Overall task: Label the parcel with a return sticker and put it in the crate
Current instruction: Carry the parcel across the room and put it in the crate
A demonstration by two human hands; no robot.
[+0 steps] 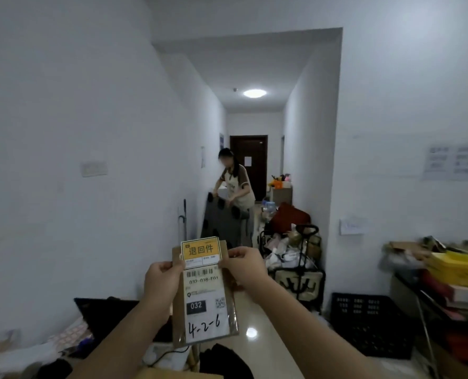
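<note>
I hold a flat brown cardboard parcel (204, 313) upright in front of me; a white shipping label with a barcode and handwritten "4-2-6" covers its face. A yellow and white return sticker (201, 252) lies across the parcel's top end. My left hand (163, 280) pinches the sticker's lower left corner together with the parcel's left edge. My right hand (245, 265) pinches the sticker's right edge against the parcel's right side. A black plastic crate (372, 321) stands on the floor at the lower right, by the wall.
A person (237, 192) handles a grey panel down the corridor ahead. A loaded trolley (300, 265) and bags line the right wall. Shelves with stacked boxes (454, 272) stand at the far right. A dark table (104, 315) and clutter sit at the lower left.
</note>
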